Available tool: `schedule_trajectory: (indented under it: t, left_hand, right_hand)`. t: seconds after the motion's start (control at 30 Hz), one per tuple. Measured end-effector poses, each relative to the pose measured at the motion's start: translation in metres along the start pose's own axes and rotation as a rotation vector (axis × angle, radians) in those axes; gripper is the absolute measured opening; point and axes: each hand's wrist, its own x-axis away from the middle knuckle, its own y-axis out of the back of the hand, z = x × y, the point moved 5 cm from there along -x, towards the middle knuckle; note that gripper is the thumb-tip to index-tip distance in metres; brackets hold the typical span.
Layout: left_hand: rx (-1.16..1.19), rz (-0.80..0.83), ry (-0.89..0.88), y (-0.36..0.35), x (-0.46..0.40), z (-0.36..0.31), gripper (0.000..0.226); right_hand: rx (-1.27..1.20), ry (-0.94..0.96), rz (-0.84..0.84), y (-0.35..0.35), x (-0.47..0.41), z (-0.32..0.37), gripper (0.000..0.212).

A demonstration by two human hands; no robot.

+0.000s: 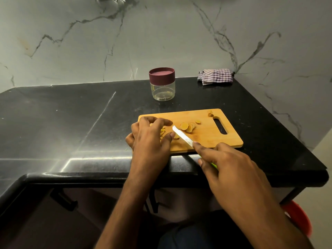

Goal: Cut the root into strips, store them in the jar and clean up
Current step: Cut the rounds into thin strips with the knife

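A wooden cutting board [206, 135] lies on the black counter near its front edge. Yellow root slices [187, 127] lie in a small pile at the board's middle. My left hand [150, 139] rests on the board's left end, its fingertips pressing a root piece [177, 136] beside thin yellow strips [163, 132]. My right hand [226, 162] holds a knife [182, 135] by its green handle, forefinger along the spine; the blade lies against the root piece. A clear jar [163, 90] with a maroon lid on stands behind the board.
A folded checked cloth [215, 76] lies at the back right against the marble wall. The black counter [71, 123] stretches left and wraps round the near-left corner. A small root scrap [210, 114] sits by the board's handle slot. Something red [299, 218] is below the counter's right end.
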Motion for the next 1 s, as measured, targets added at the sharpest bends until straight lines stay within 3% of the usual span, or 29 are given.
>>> schedule_trajectory:
  t: [0.2, 0.33, 0.67, 0.83, 1.0]
  left_hand:
    - [0.1, -0.047, -0.007, 0.006, 0.001, 0.002, 0.032]
    - [0.107, -0.052, 0.027, 0.01, 0.003, 0.008, 0.01]
    - [0.064, -0.164, 0.158, 0.016, 0.001, 0.019, 0.005]
    - [0.034, -0.163, 0.11, 0.014, 0.003, 0.014, 0.005]
    - [-0.069, -0.062, -0.063, 0.005, 0.003, 0.003, 0.018]
  right_hand:
    - [0.017, 0.062, 0.052, 0.001, -0.004, 0.008, 0.046]
    - [0.04, 0.082, 0.077, -0.004, -0.007, 0.016, 0.047]
    - [0.082, 0.096, 0.095, 0.0, 0.002, 0.014, 0.046]
    - [0.019, 0.016, 0.014, 0.001, -0.003, 0.003, 0.044]
    - [-0.048, -0.026, -0.023, -0.003, -0.008, 0.005, 0.042]
